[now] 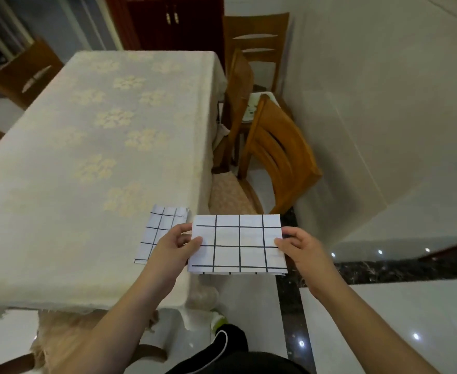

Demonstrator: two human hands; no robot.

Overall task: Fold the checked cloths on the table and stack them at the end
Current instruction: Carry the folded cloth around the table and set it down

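A folded cloth (239, 245) is pinched at its short edges by the left hand (174, 245) and right hand (301, 251), off the bench (87, 147) corner. Beyond, a second cloth (158, 230) lies folded; edges should be aligned when stacked.
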